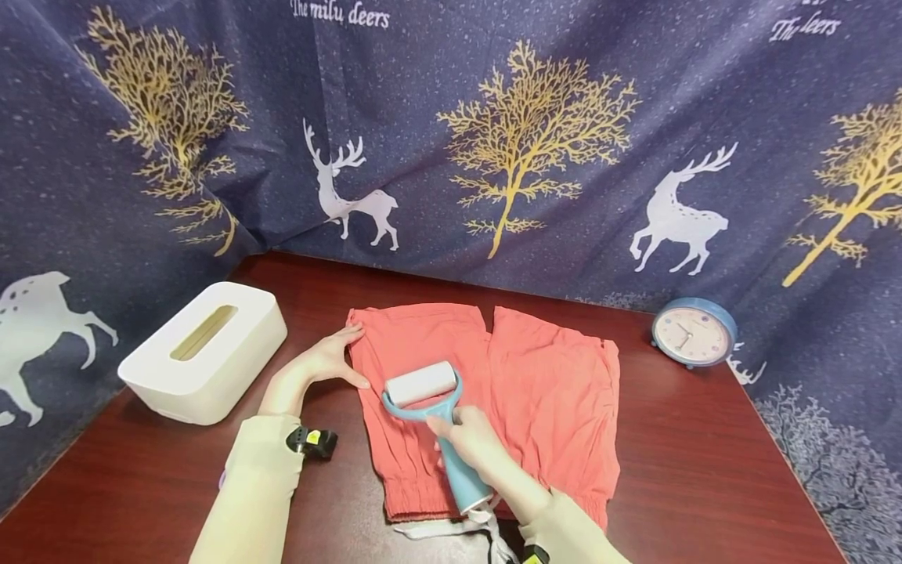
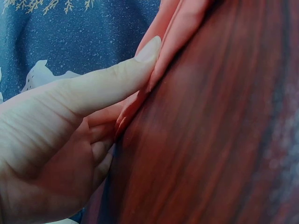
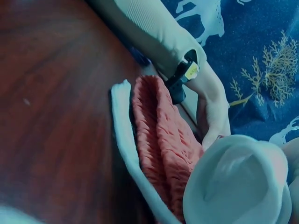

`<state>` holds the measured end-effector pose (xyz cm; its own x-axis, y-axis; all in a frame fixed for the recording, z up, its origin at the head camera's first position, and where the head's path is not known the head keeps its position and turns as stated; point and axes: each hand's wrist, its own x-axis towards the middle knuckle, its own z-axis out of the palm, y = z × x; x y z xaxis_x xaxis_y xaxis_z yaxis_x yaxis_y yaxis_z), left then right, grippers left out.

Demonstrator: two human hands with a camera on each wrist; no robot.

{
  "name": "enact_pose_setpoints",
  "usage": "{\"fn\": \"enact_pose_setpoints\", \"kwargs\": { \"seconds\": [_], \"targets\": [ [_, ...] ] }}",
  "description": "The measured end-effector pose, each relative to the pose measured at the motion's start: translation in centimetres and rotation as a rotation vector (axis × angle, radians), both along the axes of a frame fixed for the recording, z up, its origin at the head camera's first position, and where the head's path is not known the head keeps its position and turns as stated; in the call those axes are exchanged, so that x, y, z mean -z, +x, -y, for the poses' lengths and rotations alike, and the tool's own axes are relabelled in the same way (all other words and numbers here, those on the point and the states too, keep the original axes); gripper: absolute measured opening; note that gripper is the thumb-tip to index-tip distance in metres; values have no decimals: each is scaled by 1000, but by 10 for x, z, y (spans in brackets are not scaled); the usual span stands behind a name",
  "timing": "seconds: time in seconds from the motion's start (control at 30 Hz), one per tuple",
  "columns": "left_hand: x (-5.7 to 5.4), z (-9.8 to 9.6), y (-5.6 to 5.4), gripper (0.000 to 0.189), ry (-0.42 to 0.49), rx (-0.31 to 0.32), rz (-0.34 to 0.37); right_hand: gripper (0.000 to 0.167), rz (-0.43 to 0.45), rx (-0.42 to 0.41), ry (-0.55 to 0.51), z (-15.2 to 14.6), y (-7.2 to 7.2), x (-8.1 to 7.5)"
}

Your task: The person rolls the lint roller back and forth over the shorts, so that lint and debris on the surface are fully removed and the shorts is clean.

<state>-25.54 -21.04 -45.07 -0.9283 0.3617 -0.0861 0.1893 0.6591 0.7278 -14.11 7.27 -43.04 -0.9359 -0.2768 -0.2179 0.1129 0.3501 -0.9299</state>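
Coral-red shorts (image 1: 557, 407) lie spread on the table, their gathered waistband (image 3: 163, 140) toward me and the legs pointing away. At the left edge of the cloth, my left hand (image 1: 326, 362) rests with its thumb (image 2: 112, 84) and fingers extended, touching the fabric. My right hand (image 1: 470, 440) grips the blue handle of a lint roller (image 1: 461, 478). Its white cylinder (image 1: 421, 384) is over the left leg of the shorts, near the left thumb. The round end of the handle (image 3: 233, 186) fills the lower part of the right wrist view.
A white tissue box (image 1: 204, 352) with a slot on top stands at the left. A blue round clock (image 1: 694, 333) stands at the back right. A white drawstring (image 1: 437, 529) trails from the waistband at the front. Behind the dark red table (image 1: 705, 470) hangs a blue patterned cloth (image 1: 423, 86).
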Motion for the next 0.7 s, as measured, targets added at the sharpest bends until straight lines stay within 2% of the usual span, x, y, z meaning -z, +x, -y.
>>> {"fn": "enact_pose_setpoints", "kwargs": {
  "seconds": [0.23,0.53,0.7],
  "targets": [
    [3,1,-2,112,-10,-5,-4,33,42,-38,-53,-10,17,-2],
    [0,0,-2,111,-24,5,-23,35,8,-78,8,-24,31,-5],
    [-1,0,-1,110,-18,-1,-6,33,3,-95,26,-30,38,-5]
  ]
}}
